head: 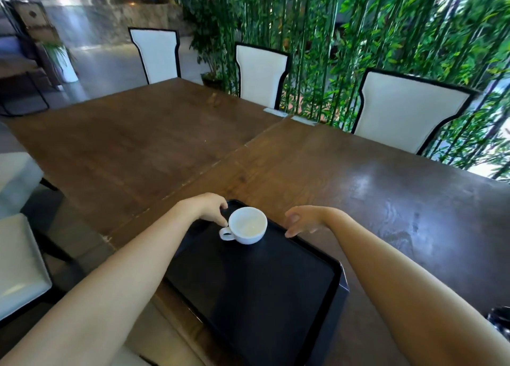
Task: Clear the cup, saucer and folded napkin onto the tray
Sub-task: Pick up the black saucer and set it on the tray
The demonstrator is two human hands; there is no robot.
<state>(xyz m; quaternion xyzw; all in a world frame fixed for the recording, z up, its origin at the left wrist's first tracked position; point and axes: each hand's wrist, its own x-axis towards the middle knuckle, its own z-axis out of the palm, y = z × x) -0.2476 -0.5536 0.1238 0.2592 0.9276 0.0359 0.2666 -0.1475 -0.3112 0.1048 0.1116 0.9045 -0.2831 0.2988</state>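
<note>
- The white cup (247,225) sits on the black tray (256,288), at its far end, with the handle turned toward you.
- Your left hand (211,207) is bent over the cup — its fingers (224,222) touch the rim by the handle.
- Your right hand (299,220) is just beside the tray's edge — fingers spread, holding nothing.
- The tray lies on the brown bench (358,200).

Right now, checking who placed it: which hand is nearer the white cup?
Left. The left hand has fingertips at the cup rim beside its handle; the right hand hovers apart over the tray edge, fingers spread.
</note>
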